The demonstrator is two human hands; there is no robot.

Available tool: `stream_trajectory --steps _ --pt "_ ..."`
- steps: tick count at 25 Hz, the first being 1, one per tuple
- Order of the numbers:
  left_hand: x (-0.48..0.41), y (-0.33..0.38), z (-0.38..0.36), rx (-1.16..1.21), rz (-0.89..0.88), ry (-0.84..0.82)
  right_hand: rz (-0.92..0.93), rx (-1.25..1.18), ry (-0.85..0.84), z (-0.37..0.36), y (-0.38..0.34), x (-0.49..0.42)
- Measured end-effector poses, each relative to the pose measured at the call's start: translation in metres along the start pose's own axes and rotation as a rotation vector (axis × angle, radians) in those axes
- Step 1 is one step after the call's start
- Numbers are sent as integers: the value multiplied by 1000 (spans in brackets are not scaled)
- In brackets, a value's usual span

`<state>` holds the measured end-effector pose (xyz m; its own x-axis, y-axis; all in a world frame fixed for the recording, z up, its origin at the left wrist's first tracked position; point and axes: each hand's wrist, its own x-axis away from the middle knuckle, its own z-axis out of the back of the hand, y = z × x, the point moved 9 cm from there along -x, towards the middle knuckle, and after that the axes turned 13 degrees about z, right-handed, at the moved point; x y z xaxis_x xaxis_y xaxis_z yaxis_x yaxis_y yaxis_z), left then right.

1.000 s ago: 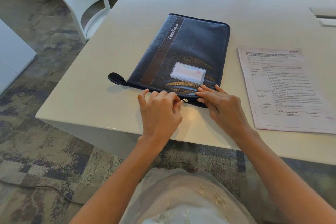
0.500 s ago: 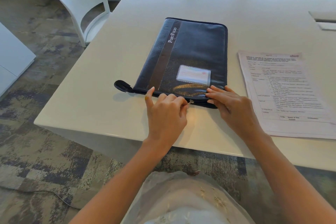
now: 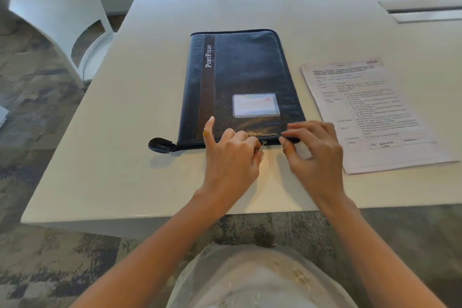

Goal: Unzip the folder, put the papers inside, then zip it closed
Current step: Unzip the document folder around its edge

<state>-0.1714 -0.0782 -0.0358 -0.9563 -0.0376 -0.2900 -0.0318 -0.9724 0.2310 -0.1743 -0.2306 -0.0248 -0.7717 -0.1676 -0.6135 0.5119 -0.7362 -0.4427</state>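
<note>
A dark blue zip folder (image 3: 247, 75) marked "PortFolio" lies flat on the white table (image 3: 140, 107), a card window on its cover. Its zip tail tab (image 3: 160, 144) sticks out at the near left corner. My left hand (image 3: 231, 155) pinches the small metal zipper pull (image 3: 263, 144) on the folder's near edge, index finger raised over the cover. My right hand (image 3: 315, 152) presses its fingertips on the near right corner of the folder. A stack of printed papers (image 3: 367, 110) lies to the right of the folder.
A white chair (image 3: 62, 15) stands off the table's left side. A recessed cable slot (image 3: 425, 11) sits in the table at the far right. Patterned carpet lies below the near table edge.
The folder now lies straighter, its long sides pointing away from me. My left hand keeps the zipper pull; my right hand's fingers have curled at the near right corner.
</note>
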Motion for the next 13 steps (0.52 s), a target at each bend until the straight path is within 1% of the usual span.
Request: stream_trajectory --steps 2,3,5,7,9,11,13 --pt "-1 0 -2 3 -57 -55 -118 51 -7 -7 -8 9" --pt "-1 -1 -2 1 -94 -99 -182 63 -31 -14 -10 13" --pt "-6 -3 -3 22 -174 -210 -251 97 -67 -25 -13 17" --pt "-22 -9 0 146 -223 -323 -300 146 -77 -32 -15 16" --pt "-50 -6 7 277 -284 -368 -344 204 -63 -35 -16 15" --pt "-77 18 3 363 -407 -438 -376 259 -37 -39 -19 15" --pt "-91 55 -10 399 -578 -505 -407 274 -3 -41 -21 17"
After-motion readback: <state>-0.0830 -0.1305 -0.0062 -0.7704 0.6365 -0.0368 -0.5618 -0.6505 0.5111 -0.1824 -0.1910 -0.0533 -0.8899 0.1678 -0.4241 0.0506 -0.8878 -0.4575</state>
